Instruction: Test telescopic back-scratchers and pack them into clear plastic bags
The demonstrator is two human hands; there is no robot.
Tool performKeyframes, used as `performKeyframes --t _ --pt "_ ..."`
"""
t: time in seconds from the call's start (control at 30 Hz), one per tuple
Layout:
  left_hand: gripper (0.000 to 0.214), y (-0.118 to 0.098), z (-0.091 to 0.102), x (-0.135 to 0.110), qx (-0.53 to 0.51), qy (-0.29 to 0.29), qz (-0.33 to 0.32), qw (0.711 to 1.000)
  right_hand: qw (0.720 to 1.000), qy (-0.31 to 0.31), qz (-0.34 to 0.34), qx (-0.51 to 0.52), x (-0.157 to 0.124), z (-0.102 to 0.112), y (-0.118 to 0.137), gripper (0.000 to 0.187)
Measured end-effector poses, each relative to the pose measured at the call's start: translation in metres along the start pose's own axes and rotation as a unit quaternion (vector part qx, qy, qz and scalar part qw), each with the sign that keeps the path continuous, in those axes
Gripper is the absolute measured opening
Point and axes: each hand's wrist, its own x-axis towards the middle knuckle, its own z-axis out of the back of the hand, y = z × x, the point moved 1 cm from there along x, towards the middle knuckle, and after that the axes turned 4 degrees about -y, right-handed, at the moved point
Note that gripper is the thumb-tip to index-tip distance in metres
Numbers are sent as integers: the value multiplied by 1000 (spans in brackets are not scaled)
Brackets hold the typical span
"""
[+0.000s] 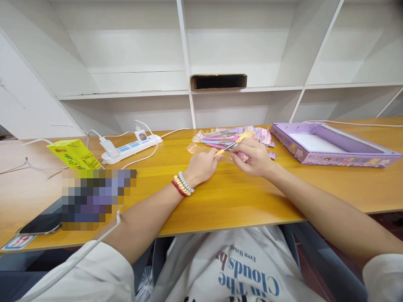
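A yellow back scratcher (246, 135) with a metal shaft slants up to the right between my hands. My left hand (203, 167) is closed round its yellow handle end. The fingers of my right hand (252, 156) are closed near the claw-shaped head, partly hiding the shaft. Just beyond my hands lies a pile of clear plastic packets (217, 136) with pink, blue and purple stick-like items inside. Part of the pile is hidden behind my right hand.
An open purple box (343, 159) stands at the right. On the left are a white power strip (132, 149) with cables, a yellow-green carton (75, 154) and a phone (44, 218). A cardboard box (218, 89) sits on the white shelf behind the table.
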Motion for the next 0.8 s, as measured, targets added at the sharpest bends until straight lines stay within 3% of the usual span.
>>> performKeyframes --t 0.2,0.33,0.43,0.53,0.7,0.8 --pt "41 -10 6 -3 -66 -49 11 997 988 83 -109 74 -2 -9 5 37" --pt "39 -13 10 -3 -86 -120 9 989 947 77 -200 239 6 -13 6 36" --pt "37 -13 9 -2 -96 -135 17 986 876 80 -243 409 13 -18 16 39" --pt "34 -12 6 -2 -95 -121 33 987 787 45 -344 509 22 -27 27 30" --pt "33 -11 -3 -2 -84 -80 73 991 633 -100 -507 577 51 -46 36 21" --pt "30 -11 -7 -1 -92 -46 80 991 557 -207 -540 596 67 -54 33 26"
